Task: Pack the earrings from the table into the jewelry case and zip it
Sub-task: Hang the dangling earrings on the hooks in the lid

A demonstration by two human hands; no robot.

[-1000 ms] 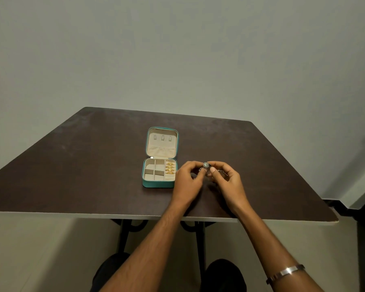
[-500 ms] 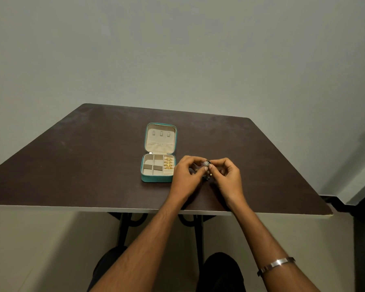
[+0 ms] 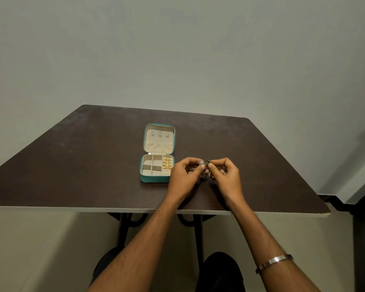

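Over the last second my left hand (image 3: 183, 178) and right hand (image 3: 227, 175) have stayed fingers-pinched on the silvery earring (image 3: 202, 162), just right of the open jewelry case (image 3: 156, 179) on the desk (image 3: 72, 165), so it's still unpacked.

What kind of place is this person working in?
Probably a plain room at home, though that is a guess. A dark brown table on black metal legs stands against a bare pale wall, with only an open teal jewelry case on it beside the hands.
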